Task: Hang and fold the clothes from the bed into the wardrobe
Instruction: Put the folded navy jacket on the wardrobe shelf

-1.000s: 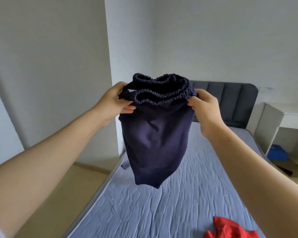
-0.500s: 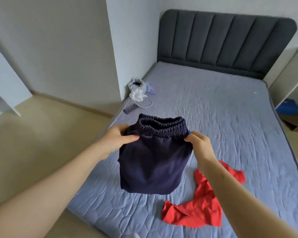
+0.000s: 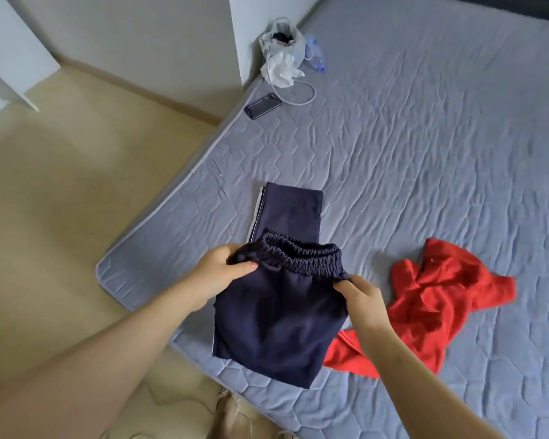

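Both forearms [image 3: 133,343] are seen bare along their whole visible length. The left hand [image 3: 221,274] and the right hand [image 3: 363,299] are likewise uncovered.

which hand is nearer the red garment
Right. The right hand grips the waistband of the navy pants just beside the red garment. The left hand grips the waistband's other end, with the pants between it and the garment.

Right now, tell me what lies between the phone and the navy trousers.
Head view: only bare quilted mattress between the phone and the navy trousers; nothing rests there.
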`<state>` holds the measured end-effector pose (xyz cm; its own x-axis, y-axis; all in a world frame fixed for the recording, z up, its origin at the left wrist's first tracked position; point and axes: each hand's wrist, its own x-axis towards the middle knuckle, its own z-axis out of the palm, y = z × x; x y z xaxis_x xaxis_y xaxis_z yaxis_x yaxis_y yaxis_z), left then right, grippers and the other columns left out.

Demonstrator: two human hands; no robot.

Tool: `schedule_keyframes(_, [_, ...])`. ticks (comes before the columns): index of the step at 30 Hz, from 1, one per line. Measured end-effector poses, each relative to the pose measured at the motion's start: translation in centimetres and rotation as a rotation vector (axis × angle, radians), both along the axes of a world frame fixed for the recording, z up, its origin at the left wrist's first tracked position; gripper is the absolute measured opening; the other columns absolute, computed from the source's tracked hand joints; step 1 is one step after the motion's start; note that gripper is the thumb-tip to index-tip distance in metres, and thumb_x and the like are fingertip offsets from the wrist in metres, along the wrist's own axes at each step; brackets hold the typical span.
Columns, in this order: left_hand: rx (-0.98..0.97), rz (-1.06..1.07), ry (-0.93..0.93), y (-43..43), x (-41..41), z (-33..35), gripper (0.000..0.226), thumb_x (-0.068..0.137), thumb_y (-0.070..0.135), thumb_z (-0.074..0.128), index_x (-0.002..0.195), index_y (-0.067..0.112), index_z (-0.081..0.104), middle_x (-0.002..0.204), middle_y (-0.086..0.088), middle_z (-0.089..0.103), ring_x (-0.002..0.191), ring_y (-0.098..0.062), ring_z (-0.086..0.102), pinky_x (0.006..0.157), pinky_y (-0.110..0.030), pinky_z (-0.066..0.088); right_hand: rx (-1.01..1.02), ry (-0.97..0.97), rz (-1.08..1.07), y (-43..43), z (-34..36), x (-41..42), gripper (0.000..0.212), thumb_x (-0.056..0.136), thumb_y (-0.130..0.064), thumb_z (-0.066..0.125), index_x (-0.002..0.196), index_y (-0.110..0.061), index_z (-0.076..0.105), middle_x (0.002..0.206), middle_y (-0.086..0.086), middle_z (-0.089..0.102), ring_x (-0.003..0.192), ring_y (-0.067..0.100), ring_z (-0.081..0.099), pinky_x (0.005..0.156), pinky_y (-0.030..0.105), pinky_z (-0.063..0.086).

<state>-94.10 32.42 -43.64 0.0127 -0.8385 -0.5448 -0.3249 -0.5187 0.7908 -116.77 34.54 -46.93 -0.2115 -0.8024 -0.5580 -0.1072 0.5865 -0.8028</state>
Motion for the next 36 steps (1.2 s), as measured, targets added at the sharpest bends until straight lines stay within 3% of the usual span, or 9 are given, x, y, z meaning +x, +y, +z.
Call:
schedule_keyframes(3, [0.015, 0.000, 0.001, -3.3, -0.1, -3.2, 0.019, 0.087, 0.009, 0.061, 0.092, 0.027, 0.060, 0.095, 0.002, 0.065, 0.091, -0.014, 0.059, 0.079, -0.021, 0.046, 0.030, 0.061, 0.041, -3.4, -3.0, 0.3, 0.021, 0.084, -0.005, 0.052, 0.064, -0.010, 0.054, 0.062, 0.003, 0.046, 0.071, 0.017, 0.040, 0.066, 0.031, 0.033])
schedule_keyframes(6, [-0.068, 0.052, -0.082, -8.8, -0.8, -6.5, 0.022, 0.089, 0.013, 0.060, 0.110, 0.017, 0.061, 0.101, -0.001, 0.063, 0.095, -0.015, 0.057, 0.076, -0.017, 0.045, -0.019, 0.097, 0.011, -8.8, -4.9, 0.5, 0.013, 0.088, -0.011, 0.050, 0.078, -0.013, 0.059, 0.073, 0.004, 0.054, 0.078, 0.019, 0.047, 0.073, 0.032, 0.038])
schedule_keyframes(8, [-0.145, 0.098, -0.158, -12.6, -1.3, -9.1, 0.038, 0.092, 0.019, 0.056, 0.129, 0.019, 0.050, 0.120, -0.001, 0.059, 0.114, -0.017, 0.053, 0.093, -0.026, 0.042, -0.056, 0.062, 0.003, -12.3, -6.5, 0.5, 0.018, 0.092, -0.018, 0.049, 0.107, -0.019, 0.058, 0.097, 0.000, 0.057, 0.096, 0.020, 0.053, 0.089, 0.034, 0.041])
schedule_keyframes(11, [-0.122, 0.014, -0.411, -15.3, -1.8, -13.2, 0.064, 0.095, 0.027, 0.049, 0.149, 0.028, 0.014, 0.152, 0.002, 0.029, 0.137, -0.023, 0.029, 0.113, -0.038, 0.025, 0.025, 0.071, 0.047, -14.5, -10.4, 0.4, 0.058, 0.094, -0.034, 0.048, 0.146, -0.035, 0.022, 0.144, -0.008, 0.033, 0.133, 0.019, 0.033, 0.112, 0.041, 0.027])
schedule_keyframes(15, [-0.098, -0.300, -0.651, -12.4, -2.2, -18.3, 0.069, 0.096, 0.031, 0.046, 0.150, 0.027, 0.003, 0.158, 0.002, 0.005, 0.144, -0.026, 0.008, 0.115, -0.039, 0.016, 0.093, 0.204, 0.201, -10.7, -15.9, 1.8, 0.069, 0.091, -0.035, 0.052, 0.149, -0.034, 0.014, 0.157, -0.007, 0.014, 0.142, 0.022, 0.020, 0.114, 0.047, 0.023])
schedule_keyframes(21, [-0.153, -0.762, -0.788, -4.0, -1.7, -23.9, 0.069, 0.095, 0.035, 0.047, 0.150, 0.027, 0.007, 0.158, 0.000, 0.004, 0.145, -0.028, 0.003, 0.113, -0.046, 0.017, 0.278, 0.432, 0.615, -3.5, -19.6, 3.8, 0.070, 0.093, -0.033, 0.049, 0.148, -0.038, 0.006, 0.158, -0.009, -0.001, 0.145, 0.017, 0.006, 0.115, 0.042, 0.014])
schedule_keyframes(24, [-0.146, -0.643, -0.811, -2.2, -1.0, -26.1, 0.069, 0.088, 0.033, 0.059, 0.148, 0.026, 0.024, 0.157, -0.008, 0.011, 0.143, -0.036, 0.013, 0.109, -0.050, 0.023, 0.299, 0.462, 0.555, -2.6, -20.9, 4.4, 0.071, 0.092, -0.030, 0.050, 0.149, -0.037, 0.008, 0.158, -0.006, -0.007, 0.145, 0.020, 0.006, 0.114, 0.040, 0.016])
schedule_keyframes(29, [-0.058, -0.478, -0.824, -6.1, -0.4, -29.4, 0.066, 0.092, 0.033, 0.052, 0.148, 0.028, 0.017, 0.156, -0.013, -0.008, 0.145, -0.029, 0.001, 0.112, -0.040, 0.018, 0.280, 0.325, 0.376, -5.5, -24.5, 4.4, 0.067, 0.092, -0.022, 0.051, 0.150, -0.023, 0.016, 0.158, -0.004, -0.011, 0.142, 0.022, 0.021, 0.113, 0.033, 0.022])
schedule_keyframes(36, [-0.131, -0.440, -0.789, -10.5, -0.5, -30.9, 0.070, 0.090, 0.006, 0.051, 0.149, 0.014, 0.013, 0.157, -0.002, 0.005, 0.143, -0.021, 0.015, 0.107, -0.033, 0.027, 0.234, 0.287, 0.371, -9.6, -27.7, 4.0, 0.064, 0.094, -0.016, 0.046, 0.150, -0.015, 0.016, 0.158, -0.009, -0.001, 0.142, 0.023, 0.021, 0.114, 0.033, 0.018])
